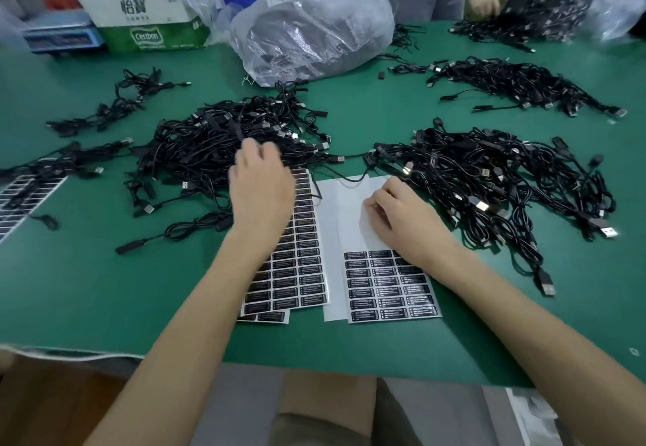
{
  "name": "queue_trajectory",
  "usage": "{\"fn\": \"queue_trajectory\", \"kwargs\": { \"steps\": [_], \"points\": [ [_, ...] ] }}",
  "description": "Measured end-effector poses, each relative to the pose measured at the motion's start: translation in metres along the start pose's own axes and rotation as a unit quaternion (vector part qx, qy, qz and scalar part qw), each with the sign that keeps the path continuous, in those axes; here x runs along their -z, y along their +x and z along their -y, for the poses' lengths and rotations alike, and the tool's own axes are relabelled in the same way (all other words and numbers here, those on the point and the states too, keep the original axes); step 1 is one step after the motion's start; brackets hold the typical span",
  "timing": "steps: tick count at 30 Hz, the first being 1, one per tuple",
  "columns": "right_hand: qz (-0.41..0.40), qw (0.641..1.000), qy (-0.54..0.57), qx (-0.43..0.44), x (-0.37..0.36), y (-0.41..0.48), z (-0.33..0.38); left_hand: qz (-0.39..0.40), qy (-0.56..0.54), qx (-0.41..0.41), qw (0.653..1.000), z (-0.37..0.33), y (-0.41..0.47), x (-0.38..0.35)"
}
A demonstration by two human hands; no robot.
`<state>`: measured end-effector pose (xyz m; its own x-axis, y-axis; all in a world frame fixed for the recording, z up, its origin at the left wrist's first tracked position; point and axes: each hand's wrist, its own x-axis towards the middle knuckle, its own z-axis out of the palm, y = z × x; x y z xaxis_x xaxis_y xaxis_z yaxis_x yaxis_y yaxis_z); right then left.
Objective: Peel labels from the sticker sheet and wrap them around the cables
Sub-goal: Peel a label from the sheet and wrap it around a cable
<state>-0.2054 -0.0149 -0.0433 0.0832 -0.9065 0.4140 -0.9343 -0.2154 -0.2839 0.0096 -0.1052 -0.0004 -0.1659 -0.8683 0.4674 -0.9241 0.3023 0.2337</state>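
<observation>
On the worktop point(87, 288): left hand point(260, 190) open, empty, reaching to 12 o'clock cables point(216, 141); right hand point(402, 221) pinches sheet point(391, 288). Labels are thin, limp; lift by a corner.

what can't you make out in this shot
- Left hand, head view: motion-blurred, so any cable grip is unclear.
- Right hand: fingers curled on the sticker sheet, hiding any peeled label.
- Label print: too small.
- Far-left sheet: cut by the edge.
</observation>
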Motion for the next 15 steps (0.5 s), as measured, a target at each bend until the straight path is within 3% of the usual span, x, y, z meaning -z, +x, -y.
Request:
{"fn": "queue_trajectory", "kwargs": {
  "steps": [2, 5, 8, 11, 15],
  "points": [
    [0.004, 1.0, -0.001, -0.006, 0.001, 0.0, 0.001, 0.087, 0.091, 0.07, 0.99, 0.022, 0.009, 0.001],
    [0.007, 1.0, 0.0, -0.015, 0.0, -0.001, 0.002, 0.147, 0.118, 0.062, 0.98, 0.041, 0.011, -0.001],
    [0.012, 1.0, -0.002, -0.021, -0.001, 0.0, 0.002, 0.089, 0.076, 0.041, 0.992, 0.042, 0.006, 0.001],
    [0.022, 0.999, 0.0, -0.03, -0.001, 0.0, 0.001, -0.021, -0.041, -0.002, 0.999, 0.033, 0.002, 0.015],
    [0.027, 0.999, 0.001, -0.035, 0.0, 0.0, 0.003, -0.117, -0.179, -0.101, 0.972, 0.009, 0.005, 0.041]
  ]
}}
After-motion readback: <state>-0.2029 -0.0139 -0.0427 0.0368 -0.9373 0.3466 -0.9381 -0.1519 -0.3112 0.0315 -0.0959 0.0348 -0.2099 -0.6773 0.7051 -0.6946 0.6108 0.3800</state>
